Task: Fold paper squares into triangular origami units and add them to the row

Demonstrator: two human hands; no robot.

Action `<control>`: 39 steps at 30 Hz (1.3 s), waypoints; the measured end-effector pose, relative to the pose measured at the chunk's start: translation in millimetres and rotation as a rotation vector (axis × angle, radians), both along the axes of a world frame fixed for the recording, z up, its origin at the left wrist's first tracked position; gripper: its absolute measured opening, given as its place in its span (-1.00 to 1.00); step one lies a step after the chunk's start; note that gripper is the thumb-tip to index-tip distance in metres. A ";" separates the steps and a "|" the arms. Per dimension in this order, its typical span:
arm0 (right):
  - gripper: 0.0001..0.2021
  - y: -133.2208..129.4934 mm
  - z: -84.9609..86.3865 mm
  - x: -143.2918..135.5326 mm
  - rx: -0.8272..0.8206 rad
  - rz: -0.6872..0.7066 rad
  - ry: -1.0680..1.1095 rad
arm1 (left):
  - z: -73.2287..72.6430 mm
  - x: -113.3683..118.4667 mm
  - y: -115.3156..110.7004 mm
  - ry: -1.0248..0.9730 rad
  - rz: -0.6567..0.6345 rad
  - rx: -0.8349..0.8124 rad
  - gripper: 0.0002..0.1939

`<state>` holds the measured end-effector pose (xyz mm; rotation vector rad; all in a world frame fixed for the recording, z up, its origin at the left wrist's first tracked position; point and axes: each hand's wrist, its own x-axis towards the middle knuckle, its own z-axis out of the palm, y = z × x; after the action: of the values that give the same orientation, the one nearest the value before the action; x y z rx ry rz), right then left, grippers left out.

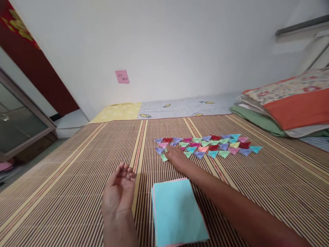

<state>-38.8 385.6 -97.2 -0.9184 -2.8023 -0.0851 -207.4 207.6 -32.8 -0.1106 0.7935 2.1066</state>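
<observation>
My left hand (120, 188) rests palm up on the striped mat (77, 192), its fingers loosely curled and apart, with nothing in it. To its right lies a stack of paper (180, 212) with a light blue sheet on top and pink edges showing beneath. My right hand (176, 157) reaches across to the left end of several rows of small folded paper triangles (213, 147) in many colours. Its fingertips touch a light green triangle (163, 157); whether they pinch it is hard to tell, as the hand partly covers the spot.
Folded bedding (298, 106) in orange, floral and green is piled at the right. Patterned cloth (180, 108) and yellow cloth (118, 112) run along the white wall. A pink note (122, 77) is on that wall. A glass-panelled door (17, 116) stands at the left.
</observation>
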 end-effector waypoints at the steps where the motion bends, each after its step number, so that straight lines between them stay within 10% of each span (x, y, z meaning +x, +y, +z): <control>1: -0.86 -0.3 0.0 1.9 0.010 0.014 -0.012 | -0.6 0.1 0.3 0.002 -0.004 0.006 -0.82; 31: -0.69 10.8 10.1 -13.5 -0.109 -0.170 0.134 | -11.4 3.6 5.3 0.031 -0.065 0.024 -0.87; 39: -0.82 18.8 62.6 28.4 -0.210 -0.234 0.484 | -4.1 7.2 6.4 -0.010 -0.032 -0.006 -0.83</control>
<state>-10.4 404.4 -34.5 -1.1334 -2.2788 0.3575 -200.2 214.0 -36.9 -0.1102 0.7905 2.0724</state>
